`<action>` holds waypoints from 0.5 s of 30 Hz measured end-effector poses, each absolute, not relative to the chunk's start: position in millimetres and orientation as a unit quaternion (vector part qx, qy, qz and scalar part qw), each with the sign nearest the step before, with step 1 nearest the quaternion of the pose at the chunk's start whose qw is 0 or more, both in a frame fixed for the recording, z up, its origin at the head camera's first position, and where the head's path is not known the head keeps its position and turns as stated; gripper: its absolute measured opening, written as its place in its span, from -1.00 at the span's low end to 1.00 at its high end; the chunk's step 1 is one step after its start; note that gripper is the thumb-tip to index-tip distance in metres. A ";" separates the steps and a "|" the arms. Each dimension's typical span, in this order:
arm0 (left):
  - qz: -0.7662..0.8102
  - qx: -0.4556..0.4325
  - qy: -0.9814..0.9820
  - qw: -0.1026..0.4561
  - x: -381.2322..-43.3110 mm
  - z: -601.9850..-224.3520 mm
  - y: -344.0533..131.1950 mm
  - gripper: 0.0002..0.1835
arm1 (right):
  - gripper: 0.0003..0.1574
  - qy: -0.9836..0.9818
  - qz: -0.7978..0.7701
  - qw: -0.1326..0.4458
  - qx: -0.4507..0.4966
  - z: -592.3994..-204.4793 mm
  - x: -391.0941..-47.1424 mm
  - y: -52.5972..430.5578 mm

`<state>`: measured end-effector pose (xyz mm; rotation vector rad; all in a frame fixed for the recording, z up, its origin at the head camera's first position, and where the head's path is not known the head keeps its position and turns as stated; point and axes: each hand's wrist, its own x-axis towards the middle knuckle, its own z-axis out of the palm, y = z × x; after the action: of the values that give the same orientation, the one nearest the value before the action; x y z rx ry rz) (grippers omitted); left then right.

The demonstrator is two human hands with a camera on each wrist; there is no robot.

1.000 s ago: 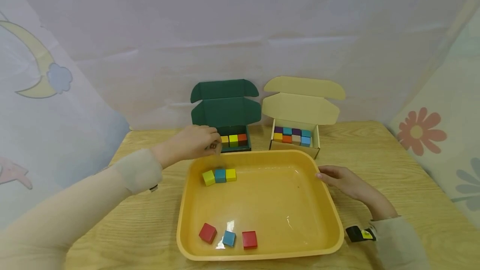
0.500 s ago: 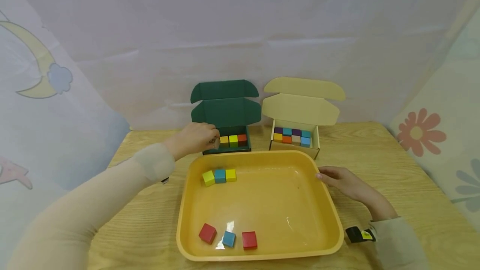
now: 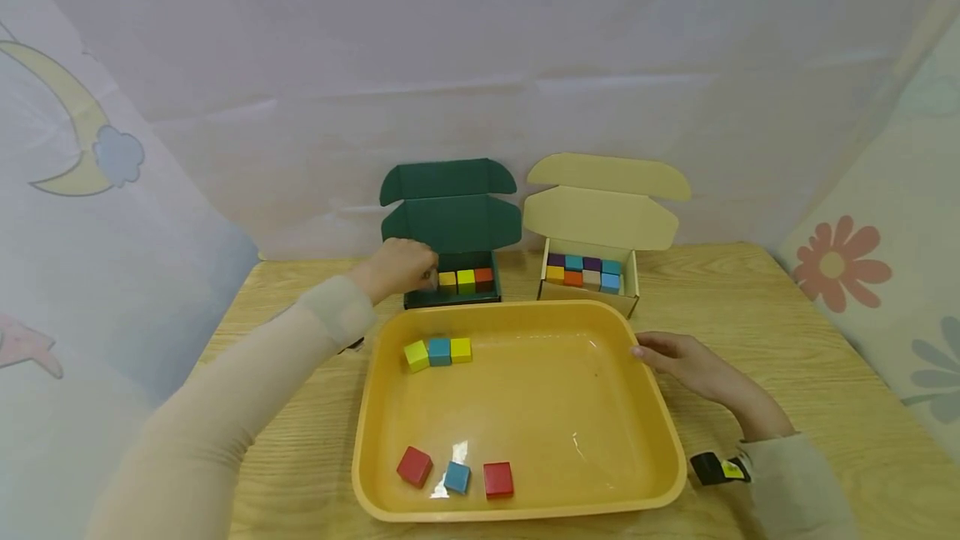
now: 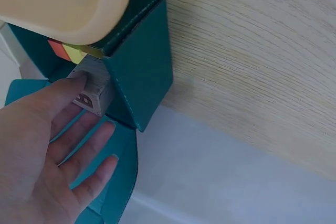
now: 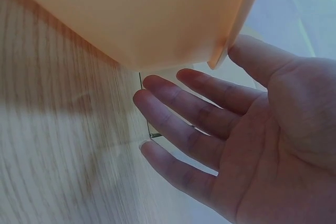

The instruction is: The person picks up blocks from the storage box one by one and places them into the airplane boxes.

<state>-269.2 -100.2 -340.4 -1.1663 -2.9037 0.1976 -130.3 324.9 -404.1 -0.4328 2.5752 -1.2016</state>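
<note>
My left hand [image 3: 396, 267] reaches to the left end of the open green box [image 3: 463, 222]. In the left wrist view, its thumb and fingers pinch a grey block [image 4: 97, 82] with a dark printed mark, partly inside the box beside the wall. An orange block [image 3: 447, 279], a yellow-green block [image 3: 466, 279] and a red block [image 3: 483, 277] line the box's front. My right hand [image 3: 693, 369] is at the right side of the yellow tray [image 3: 540, 415]; its thumb touches the rim, and the other fingers extend loosely outside the wall.
Beside the green box stands an open cream box [image 3: 600, 219] holding two rows of coloured blocks. Inside the tray, yellow and blue blocks [image 3: 439, 352] form a short row at the back left; two red blocks and a blue block [image 3: 457, 477] lie near the front. A cloth backdrop rises behind the table.
My left hand has carried the grey block from above the tray's back edge, away from me, into the left end of the green box. The right hand has stayed at the tray rim.
</note>
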 end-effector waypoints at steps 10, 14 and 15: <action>0.112 -0.359 -0.926 -0.006 -281.2 -346.2 -89.4 -0.67 | -0.34 0.887 -0.416 0.136 -0.146 -403.1 -130.2 324.2; 0.139 -0.336 -0.931 -0.024 -288.2 -354.6 -85.5 -0.79 | -0.34 0.888 -0.415 0.136 -0.145 -403.0 -130.3 323.9; 0.145 -0.330 -0.932 -0.028 -289.9 -356.8 -84.7 -0.84 | -0.33 0.888 -0.415 0.136 -0.145 -403.1 -130.4 323.9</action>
<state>-289.9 -84.7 -356.8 -1.0562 -2.9814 0.4637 -130.4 323.9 -403.1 -0.4187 2.5707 -1.2011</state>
